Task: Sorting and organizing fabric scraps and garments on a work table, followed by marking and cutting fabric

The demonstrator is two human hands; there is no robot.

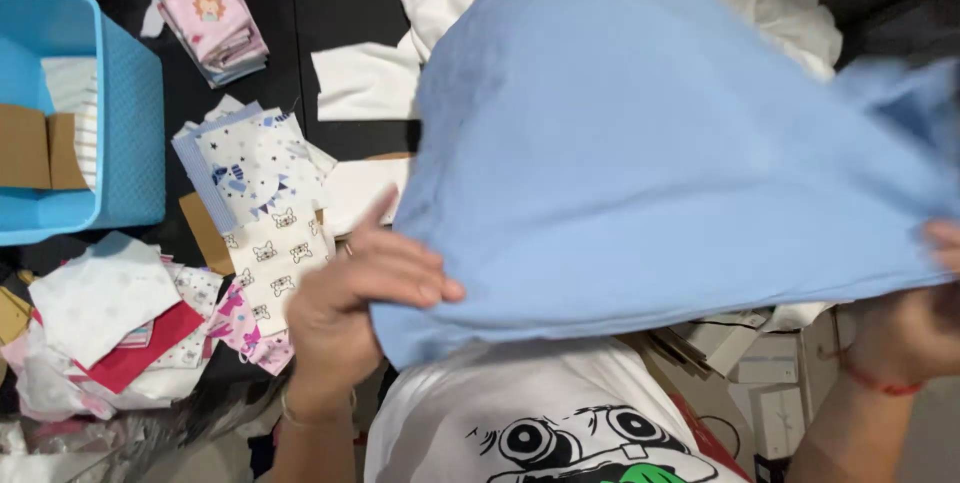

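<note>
We hold a big blue cloth (660,143) up over the dark table (290,33). It fills the middle and the 3 o'clock side. Our left hand (350,298) pinches its bottom edge at 7 o'clock, fingers tight on it. Our right hand (915,313) grips the edge at 4 o'clock, but the cloth hides most of those fingers. To do this well, we think both hands should keep the edge flat and pulled evenly, so the cloth does not bunch.

At 9 o'clock sits a blue bin (125,133). Inside we see brown card (35,148) and a white folded piece (75,83). Patterned scraps (255,168) lie just beside it.
</note>
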